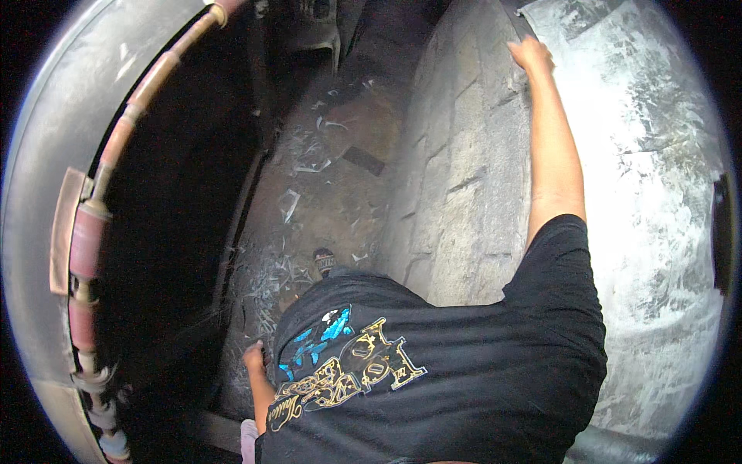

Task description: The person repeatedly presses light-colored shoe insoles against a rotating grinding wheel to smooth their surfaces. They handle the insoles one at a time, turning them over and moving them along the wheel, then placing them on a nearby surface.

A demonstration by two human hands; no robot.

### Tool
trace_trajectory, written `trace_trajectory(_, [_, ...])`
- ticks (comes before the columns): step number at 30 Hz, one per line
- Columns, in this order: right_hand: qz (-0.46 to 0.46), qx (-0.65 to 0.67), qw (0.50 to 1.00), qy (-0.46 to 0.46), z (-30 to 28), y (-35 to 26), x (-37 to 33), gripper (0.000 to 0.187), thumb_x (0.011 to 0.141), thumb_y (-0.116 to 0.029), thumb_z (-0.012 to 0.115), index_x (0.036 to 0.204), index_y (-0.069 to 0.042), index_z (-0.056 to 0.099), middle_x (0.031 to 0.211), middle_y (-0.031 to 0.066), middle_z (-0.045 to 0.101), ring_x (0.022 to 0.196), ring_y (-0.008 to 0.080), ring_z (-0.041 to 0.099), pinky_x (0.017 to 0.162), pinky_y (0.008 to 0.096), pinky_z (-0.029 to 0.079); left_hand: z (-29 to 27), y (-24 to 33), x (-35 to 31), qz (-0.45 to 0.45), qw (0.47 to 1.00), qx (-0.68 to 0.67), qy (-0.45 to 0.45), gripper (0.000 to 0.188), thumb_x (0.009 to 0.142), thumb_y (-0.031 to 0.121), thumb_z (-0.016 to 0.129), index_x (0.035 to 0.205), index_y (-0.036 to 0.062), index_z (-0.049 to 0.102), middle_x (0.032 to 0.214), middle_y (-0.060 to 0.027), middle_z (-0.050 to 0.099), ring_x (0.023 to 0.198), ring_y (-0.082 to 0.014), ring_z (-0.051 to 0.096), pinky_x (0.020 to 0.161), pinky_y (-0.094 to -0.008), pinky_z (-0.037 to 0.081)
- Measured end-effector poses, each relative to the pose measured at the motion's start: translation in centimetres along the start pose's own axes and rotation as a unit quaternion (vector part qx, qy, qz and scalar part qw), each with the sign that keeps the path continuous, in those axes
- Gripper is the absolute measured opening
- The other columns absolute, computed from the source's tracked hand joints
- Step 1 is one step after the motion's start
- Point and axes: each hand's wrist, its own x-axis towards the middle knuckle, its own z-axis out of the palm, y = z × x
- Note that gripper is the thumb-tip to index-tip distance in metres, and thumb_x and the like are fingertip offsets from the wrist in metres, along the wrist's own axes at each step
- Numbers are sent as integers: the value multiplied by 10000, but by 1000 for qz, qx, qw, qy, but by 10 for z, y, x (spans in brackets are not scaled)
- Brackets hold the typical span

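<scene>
My right arm reaches far forward along a long grey block-patterned wall (464, 162). At its end my right hand (532, 56) is closed over the top edge of that wall, where a pale, scuffed sheet-like surface (641, 193) begins. My left hand (253, 354) hangs low beside my body, above the littered floor (332, 209). Its fingers look bent, but they are small and dim, so I cannot tell whether they hold anything. My black printed shirt (464, 371) fills the lower middle.
Pale scraps (290, 205) and a dark flat piece (363, 160) lie on the floor near my shoe (323, 259). To the left, reddish rollers (89, 240) run along a curved metal rim (31, 209) beside a deep black area. Dark metal framework (317, 31) stands ahead.
</scene>
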Motion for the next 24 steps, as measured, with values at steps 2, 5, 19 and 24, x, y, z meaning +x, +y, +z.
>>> trace_trajectory(2, [51, -33, 990, -127, 17, 48, 19, 681, 845, -583, 651, 1333, -108, 625, 1368, 192, 603, 1275, 373, 568, 1046, 540, 431, 20, 40, 5, 38, 997, 54, -46, 216, 889, 262, 713, 880, 47, 694, 762, -37, 647, 612, -182, 590, 544, -320, 512])
trace_trajectory(5, [63, 44, 978, -195, 36, 96, 39, 683, 798, -485, 755, 1236, 30, 652, 1213, 252, 668, 1096, 396, 667, 932, 491, 513, 53, 84, 16, 82, 986, 133, -63, 226, 881, 264, 725, 908, 42, 694, 749, -32, 648, 615, -160, 595, 540, -311, 497])
trace_trajectory(19, [-83, 199, 965, -146, -47, -25, 12, 492, 845, -356, 646, 1216, -34, 678, 1137, 159, 709, 1035, 288, 671, 891, 422, 509, 123, 326, -39, 282, 939, 108, -167, 539, 889, 293, 740, 1295, -34, 604, 1207, -170, 690, 1113, -230, 658, 952, -348, 513])
trace_trajectory(24, [-471, 455, 564, -503, -58, -223, -207, 403, 838, -281, 725, 1142, -21, 681, 1025, 37, 683, 966, 141, 615, 886, 301, 492, 140, 429, -114, 273, 825, -306, -389, 890, 867, 309, 772, 1545, 30, 266, 1431, -161, 516, 1242, -241, 563, 1033, -422, 480])
